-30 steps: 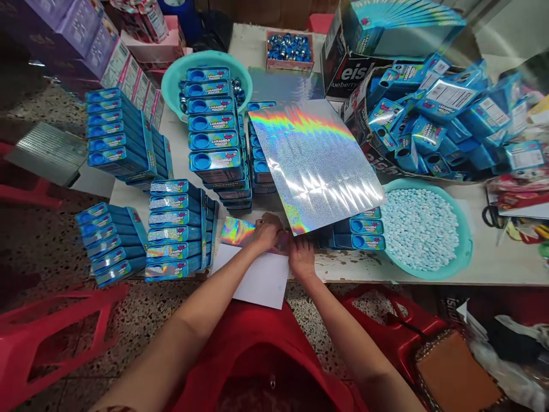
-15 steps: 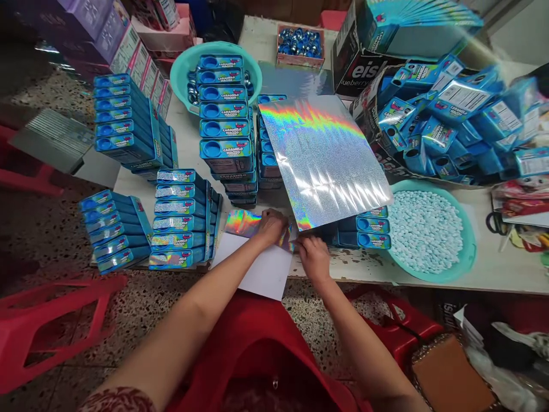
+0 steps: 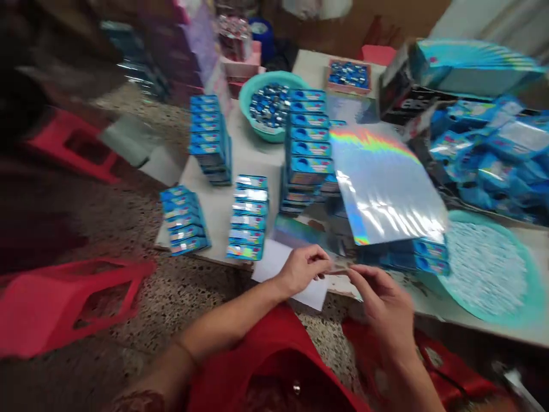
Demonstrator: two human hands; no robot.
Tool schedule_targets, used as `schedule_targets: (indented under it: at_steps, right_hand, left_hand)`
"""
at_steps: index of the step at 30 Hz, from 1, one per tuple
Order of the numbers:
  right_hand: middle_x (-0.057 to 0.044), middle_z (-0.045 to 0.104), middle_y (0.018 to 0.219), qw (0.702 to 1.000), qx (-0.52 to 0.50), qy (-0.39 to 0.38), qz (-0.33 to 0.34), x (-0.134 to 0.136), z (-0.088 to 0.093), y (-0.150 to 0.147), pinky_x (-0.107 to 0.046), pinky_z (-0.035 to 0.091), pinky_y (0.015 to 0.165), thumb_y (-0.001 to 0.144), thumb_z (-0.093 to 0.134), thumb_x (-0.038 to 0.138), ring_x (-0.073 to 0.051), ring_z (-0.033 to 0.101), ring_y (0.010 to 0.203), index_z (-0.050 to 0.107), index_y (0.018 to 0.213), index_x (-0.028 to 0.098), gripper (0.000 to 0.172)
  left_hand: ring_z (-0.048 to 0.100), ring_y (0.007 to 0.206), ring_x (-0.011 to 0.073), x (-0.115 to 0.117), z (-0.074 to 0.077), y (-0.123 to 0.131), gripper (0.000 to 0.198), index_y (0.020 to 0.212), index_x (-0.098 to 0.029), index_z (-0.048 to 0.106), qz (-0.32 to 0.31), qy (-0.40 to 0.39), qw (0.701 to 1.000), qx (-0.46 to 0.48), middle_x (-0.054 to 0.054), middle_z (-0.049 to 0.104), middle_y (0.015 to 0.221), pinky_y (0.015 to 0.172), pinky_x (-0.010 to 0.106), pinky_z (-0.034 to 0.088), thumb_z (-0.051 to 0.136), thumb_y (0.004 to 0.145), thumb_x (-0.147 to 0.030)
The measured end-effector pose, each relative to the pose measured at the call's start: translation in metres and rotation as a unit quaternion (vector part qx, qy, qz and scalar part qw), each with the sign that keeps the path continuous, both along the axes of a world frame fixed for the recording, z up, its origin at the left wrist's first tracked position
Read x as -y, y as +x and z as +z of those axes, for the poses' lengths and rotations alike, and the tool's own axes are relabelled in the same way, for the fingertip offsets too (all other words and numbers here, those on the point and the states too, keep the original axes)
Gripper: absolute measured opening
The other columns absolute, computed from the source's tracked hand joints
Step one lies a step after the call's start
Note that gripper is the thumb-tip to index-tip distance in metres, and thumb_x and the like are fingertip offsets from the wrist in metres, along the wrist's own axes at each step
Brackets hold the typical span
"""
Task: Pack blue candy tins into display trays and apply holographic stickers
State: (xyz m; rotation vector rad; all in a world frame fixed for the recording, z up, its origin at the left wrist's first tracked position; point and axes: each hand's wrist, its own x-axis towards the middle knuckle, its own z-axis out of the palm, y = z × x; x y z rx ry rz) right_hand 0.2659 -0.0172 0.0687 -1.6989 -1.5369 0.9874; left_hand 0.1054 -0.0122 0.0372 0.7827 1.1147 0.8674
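Note:
The picture is smeared by motion. My left hand (image 3: 302,269) and my right hand (image 3: 384,300) are lifted just above the table's front edge, and both pinch the ends of a thin holographic strip (image 3: 338,268) stretched between them. Under the left hand lies a white paper sheet (image 3: 274,263) with a holographic piece (image 3: 295,233) behind it. A large holographic sheet (image 3: 384,186) rests tilted on blue boxes just beyond my hands.
Stacks of blue candy boxes (image 3: 309,151) cover the white table (image 3: 249,157). A teal basin of white candies (image 3: 489,269) sits right, a teal bowl of blue pieces (image 3: 268,106) at the back. Red plastic stools (image 3: 64,303) stand on the floor left.
The view has swung left and blurred. Both hands have lifted off the table toward me, and the right hand has pulled away to the right with a strip stretched between them.

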Motion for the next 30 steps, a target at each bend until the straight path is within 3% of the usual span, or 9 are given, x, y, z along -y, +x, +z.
schedule_targets:
  at_steps: [3,6,11,16,21,25,30]
  right_hand:
    - [-0.003,0.07,0.075,0.999,0.012,0.04,-0.004,0.009,0.01,-0.054,-0.031,0.048,0.067,0.074,0.066,0.047,-0.019,0.064,0.069,0.071,0.081,0.023,0.025]
    - [-0.003,0.07,0.075,0.995,-0.041,0.074,0.051,0.015,0.02,-0.126,-0.03,0.049,0.066,0.076,0.065,0.043,-0.017,0.064,0.067,0.071,0.08,0.023,0.021]
    - [-0.002,0.069,0.073,0.971,-0.134,0.081,0.18,0.022,0.02,-0.249,-0.027,0.049,0.063,0.079,0.064,0.038,-0.015,0.061,0.065,0.07,0.079,0.021,0.018]
    - [-0.004,0.068,0.078,0.968,-0.106,0.058,0.221,0.012,-0.018,-0.347,-0.028,0.046,0.068,0.082,0.058,0.035,-0.016,0.059,0.072,0.07,0.078,0.02,0.02]
    - [-0.005,0.063,0.075,0.976,0.0,0.01,0.216,-0.018,-0.061,-0.417,-0.029,0.042,0.066,0.08,0.057,0.031,-0.018,0.056,0.071,0.07,0.073,0.019,0.019]
    - [-0.008,0.06,0.08,0.975,0.07,0.032,0.208,-0.035,-0.085,-0.443,-0.032,0.041,0.068,0.078,0.057,0.028,-0.022,0.054,0.079,0.067,0.067,0.018,0.018]
    - [-0.01,0.058,0.083,0.975,0.091,0.062,0.192,-0.038,-0.1,-0.451,-0.034,0.041,0.073,0.076,0.054,0.022,-0.024,0.052,0.083,0.06,0.063,0.019,0.015]
  left_hand:
    - [0.049,0.053,0.0068,0.021,0.03,-0.059,0.019,0.074,-0.016,0.058,0.065,0.009,0.998,-0.018,-0.003,0.054,0.062,0.052,0.02,0.04,0.063,0.071,-0.033]
    - [0.052,0.061,0.008,0.044,0.049,-0.128,0.025,0.083,-0.016,0.06,0.165,0.001,0.986,-0.037,-0.002,0.057,0.069,0.057,0.02,0.042,0.068,0.066,-0.032]
    - [0.055,0.066,0.0115,0.083,0.052,-0.232,0.021,0.08,-0.016,0.063,0.29,-0.01,0.936,-0.202,0.0,0.06,0.071,0.062,0.023,0.044,0.066,0.065,-0.031]
    - [0.054,0.061,0.0122,0.094,0.025,-0.313,0.012,0.069,-0.017,0.061,0.324,0.011,0.876,-0.356,-0.002,0.058,0.063,0.059,0.023,0.042,0.058,0.068,-0.029]
    - [0.048,0.047,0.0098,0.068,-0.025,-0.373,0.007,0.067,-0.017,0.055,0.3,-0.021,0.884,-0.357,-0.005,0.05,0.052,0.049,0.021,0.037,0.053,0.069,-0.024]
    - [0.049,0.049,0.0099,0.048,-0.052,-0.4,0.006,0.075,-0.018,0.055,0.288,-0.016,0.881,-0.374,-0.005,0.052,0.054,0.051,0.021,0.037,0.053,0.07,-0.02]
    - [0.053,0.058,0.011,0.039,-0.074,-0.406,0.007,0.079,-0.018,0.054,0.286,-0.021,0.87,-0.401,-0.005,0.053,0.06,0.059,0.021,0.04,0.053,0.073,-0.015]
